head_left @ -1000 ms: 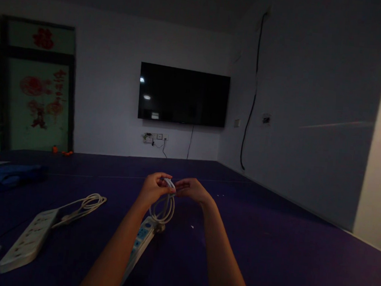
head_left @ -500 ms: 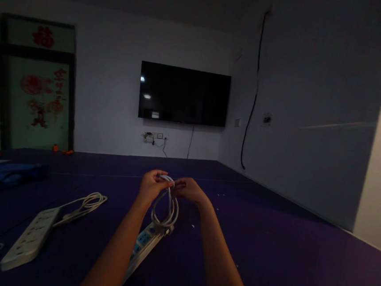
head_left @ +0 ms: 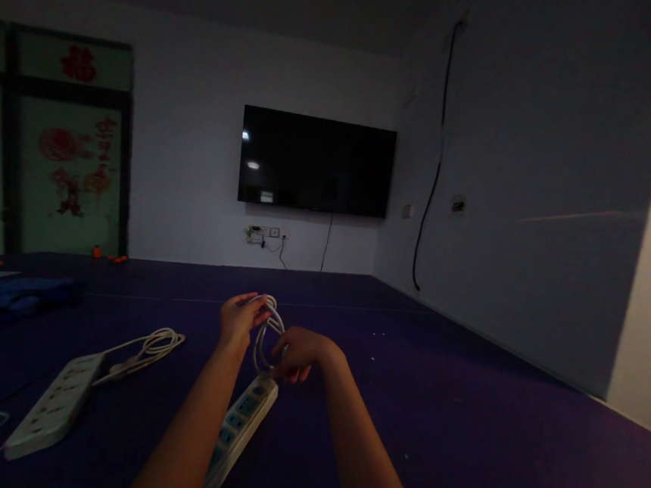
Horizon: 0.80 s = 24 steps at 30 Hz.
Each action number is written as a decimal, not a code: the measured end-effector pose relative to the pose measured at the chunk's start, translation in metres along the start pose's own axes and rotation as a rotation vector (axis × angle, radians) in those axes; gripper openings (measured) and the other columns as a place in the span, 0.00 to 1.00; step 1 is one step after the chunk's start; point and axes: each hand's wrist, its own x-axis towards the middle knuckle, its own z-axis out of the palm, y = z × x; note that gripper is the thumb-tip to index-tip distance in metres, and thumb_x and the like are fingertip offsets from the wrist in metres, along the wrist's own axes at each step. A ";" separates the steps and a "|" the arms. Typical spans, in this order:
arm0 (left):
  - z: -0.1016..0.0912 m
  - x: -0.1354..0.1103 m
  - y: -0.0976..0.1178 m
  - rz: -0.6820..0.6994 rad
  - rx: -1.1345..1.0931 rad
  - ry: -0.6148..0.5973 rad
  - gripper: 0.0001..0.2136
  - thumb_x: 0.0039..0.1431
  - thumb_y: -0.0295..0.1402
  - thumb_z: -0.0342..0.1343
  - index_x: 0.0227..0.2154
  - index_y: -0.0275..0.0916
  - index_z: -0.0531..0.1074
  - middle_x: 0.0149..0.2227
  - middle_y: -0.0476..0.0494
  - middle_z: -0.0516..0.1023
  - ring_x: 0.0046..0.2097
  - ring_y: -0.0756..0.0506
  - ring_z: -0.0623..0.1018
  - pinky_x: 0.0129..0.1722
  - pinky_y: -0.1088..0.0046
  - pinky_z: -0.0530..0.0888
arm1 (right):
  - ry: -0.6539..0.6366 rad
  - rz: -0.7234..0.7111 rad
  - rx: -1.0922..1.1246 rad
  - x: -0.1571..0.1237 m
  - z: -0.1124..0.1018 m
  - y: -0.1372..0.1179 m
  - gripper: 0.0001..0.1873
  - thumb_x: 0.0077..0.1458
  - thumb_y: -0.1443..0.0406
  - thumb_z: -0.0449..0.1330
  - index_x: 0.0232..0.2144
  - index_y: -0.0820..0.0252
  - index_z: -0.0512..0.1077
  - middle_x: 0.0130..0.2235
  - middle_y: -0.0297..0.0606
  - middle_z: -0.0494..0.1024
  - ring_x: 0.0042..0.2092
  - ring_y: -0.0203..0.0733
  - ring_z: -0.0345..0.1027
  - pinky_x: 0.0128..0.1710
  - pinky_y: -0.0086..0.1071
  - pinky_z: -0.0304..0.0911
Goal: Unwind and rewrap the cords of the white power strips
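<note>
**A:** Left hand [head_left: 244,317] first: we've got the top of the white cord coil [head_left: 272,315] pinched between thumb and fingertips, around ten o'clock on the loops. Right hand [head_left: 302,350] sits at three with its fingers curled down by the lower loops. What it's grasping, if anything, is hidden, so we can't tell.

**B:** Cool, and where's the coil relative to the power strip [head_left: 246,417]?

**A:** Right by the strip's far end. From the coil, the strip runs out toward seven o'clock, partly behind our left forearm.

**B:** How do we reckon it'll handle?

**A:** Cord's probably light but springy, so loops may pop apart if we only catch a couple. We'd take all the strands in one bunch. The strip looks like rigid, slightly slick plastic, nothing too fragile; we'd grip it across its long sides.

**B:** Shape-wise we're seeing a long pale box with bluish socket faces, yeah?

**A:** Yep. At half past eight there's a wider white strip [head_left: 54,408] with round-edged loops of its own cord [head_left: 160,343], all on a flat purple surface [head_left: 457,438] with pale specks.
</note>
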 end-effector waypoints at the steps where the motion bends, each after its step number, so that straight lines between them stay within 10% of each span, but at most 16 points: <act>1: -0.001 0.001 0.001 -0.007 -0.015 0.010 0.09 0.42 0.22 0.62 0.26 0.34 0.68 0.21 0.48 0.76 0.24 0.49 0.77 0.28 0.72 0.77 | -0.009 0.030 -0.024 0.004 0.004 0.000 0.08 0.34 0.67 0.66 0.22 0.60 0.72 0.13 0.29 0.70 0.18 0.35 0.66 0.19 0.27 0.64; 13: -0.011 0.007 0.006 -0.065 -0.070 0.059 0.09 0.39 0.22 0.62 0.24 0.35 0.69 0.19 0.50 0.74 0.23 0.51 0.76 0.26 0.75 0.76 | 0.031 0.031 -0.081 0.022 0.012 0.013 0.07 0.34 0.72 0.65 0.16 0.61 0.69 0.12 0.29 0.68 0.18 0.37 0.67 0.20 0.29 0.65; 24: -0.009 0.016 0.008 -0.245 -0.023 0.039 0.02 0.48 0.26 0.54 0.23 0.36 0.67 0.13 0.53 0.68 0.13 0.53 0.68 0.17 0.79 0.67 | 0.037 -0.131 0.038 -0.017 -0.029 0.032 0.12 0.30 0.68 0.67 0.24 0.60 0.72 0.17 0.25 0.72 0.18 0.28 0.61 0.18 0.21 0.56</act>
